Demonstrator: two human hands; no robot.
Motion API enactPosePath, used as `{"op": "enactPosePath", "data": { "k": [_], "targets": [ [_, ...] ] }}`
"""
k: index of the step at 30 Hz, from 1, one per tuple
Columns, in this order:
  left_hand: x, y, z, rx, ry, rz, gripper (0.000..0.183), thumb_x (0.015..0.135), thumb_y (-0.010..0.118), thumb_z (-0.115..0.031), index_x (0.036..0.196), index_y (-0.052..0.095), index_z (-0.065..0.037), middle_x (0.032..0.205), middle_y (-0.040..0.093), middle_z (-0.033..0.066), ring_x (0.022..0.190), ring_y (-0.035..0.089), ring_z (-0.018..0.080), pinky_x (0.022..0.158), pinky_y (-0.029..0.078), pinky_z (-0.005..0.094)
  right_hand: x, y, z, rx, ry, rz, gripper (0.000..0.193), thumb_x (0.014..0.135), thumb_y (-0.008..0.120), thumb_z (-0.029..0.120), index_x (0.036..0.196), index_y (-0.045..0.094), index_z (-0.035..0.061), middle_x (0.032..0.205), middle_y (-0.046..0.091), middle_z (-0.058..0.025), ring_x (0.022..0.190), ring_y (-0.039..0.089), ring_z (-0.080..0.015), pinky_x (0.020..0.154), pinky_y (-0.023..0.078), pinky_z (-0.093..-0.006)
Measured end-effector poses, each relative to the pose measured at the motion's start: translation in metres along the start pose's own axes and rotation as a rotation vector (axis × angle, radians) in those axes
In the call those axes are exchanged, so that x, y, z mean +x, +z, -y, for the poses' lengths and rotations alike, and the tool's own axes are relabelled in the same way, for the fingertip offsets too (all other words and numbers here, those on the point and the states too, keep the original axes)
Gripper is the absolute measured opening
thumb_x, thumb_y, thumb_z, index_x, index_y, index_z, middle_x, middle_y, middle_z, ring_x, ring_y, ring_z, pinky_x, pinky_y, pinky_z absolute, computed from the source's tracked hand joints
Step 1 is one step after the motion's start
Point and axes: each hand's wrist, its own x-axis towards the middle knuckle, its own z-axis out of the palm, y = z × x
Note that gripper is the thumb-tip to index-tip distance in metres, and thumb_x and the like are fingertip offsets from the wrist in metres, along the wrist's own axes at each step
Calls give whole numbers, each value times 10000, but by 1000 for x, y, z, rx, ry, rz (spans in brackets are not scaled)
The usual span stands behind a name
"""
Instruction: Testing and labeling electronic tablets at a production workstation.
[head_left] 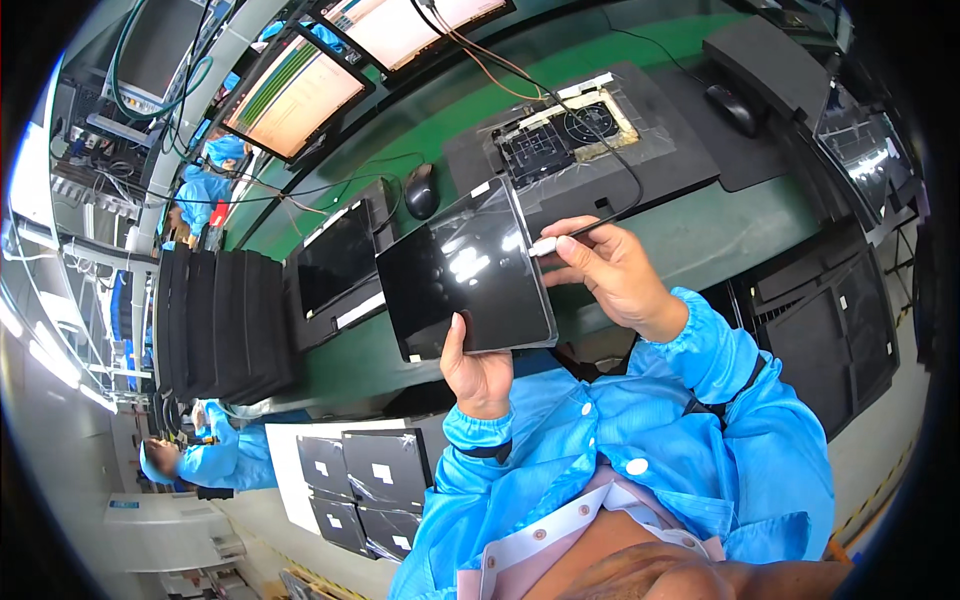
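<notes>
A flat tablet (460,270) with a glossy black screen is tilted up in front of my chest. My left hand (477,372) grips its lower edge, thumb lying on the front. At the tablet's right edge, my right hand (615,275) pinches the white plug (543,246) of a black cable (640,185) between thumb and fingers. The plug meets that edge; whether it is seated in a port cannot be made out. Bright lamp reflections show on the screen.
A black fixture with an opened fan assembly (590,125) lies on the green bench, near two black mice (421,192). Another dark-screened device (337,258) rests left, beside upright black foam trays (220,320). Monitors (297,93) stand behind. Other people in blue (225,455) are at left.
</notes>
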Motion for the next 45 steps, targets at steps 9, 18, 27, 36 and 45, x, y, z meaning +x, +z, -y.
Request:
{"op": "enactPosePath", "data": {
  "k": [9, 18, 27, 36, 45],
  "targets": [
    [3, 7, 2, 169, 26, -5, 298, 1014, 572, -180, 1274, 619, -43, 1262, 673, 90, 1199, 624, 239, 1066, 469, 403, -5, -1, 1, -99, 47, -28, 282, 1047, 574, 147, 1282, 608, -4, 1203, 675, -131, 1088, 673, -217, 888, 604, -363],
    [39, 71, 28, 877, -423, 785, 466, 1037, 588, -327, 1364, 572, 5, 1305, 635, 88, 1148, 600, 169, 1037, 458, 369, 25, -67, 51, -42, 82, -309, 345, 1002, 626, 166, 1275, 576, -39, 1193, 676, -121, 1063, 661, -195, 953, 520, -332],
    [119, 69, 34, 2057, 781, 322, 953, 732, 889, -427, 1469, 454, -8, 1428, 468, 263, 1358, 435, 421, 1134, 373, 470, 65, -150, 111, -270, 60, -390, 280, 996, 644, 197, 1208, 640, 13, 1119, 708, -62, 1030, 673, -182, 959, 515, -387],
    [143, 49, 50, 2062, 627, 411, 1008, 782, 789, -591, 1506, 411, -1, 1558, 324, 312, 1479, 289, 425, 1218, 148, 575, 76, -127, 113, -818, 293, -494, 502, 967, 692, 357, 1280, 606, -27, 1143, 675, -107, 964, 660, -226, 860, 511, -350],
    [148, 52, 58, 2091, 687, 357, 806, 840, 744, -529, 1416, 538, -5, 1531, 376, 310, 1449, 330, 421, 1198, 191, 547, 52, -143, 131, -1734, 12, -143, 749, 750, 868, 292, 1369, 581, -16, 937, 493, -70, 782, 508, -181, 707, 455, -335]
  ]
}}
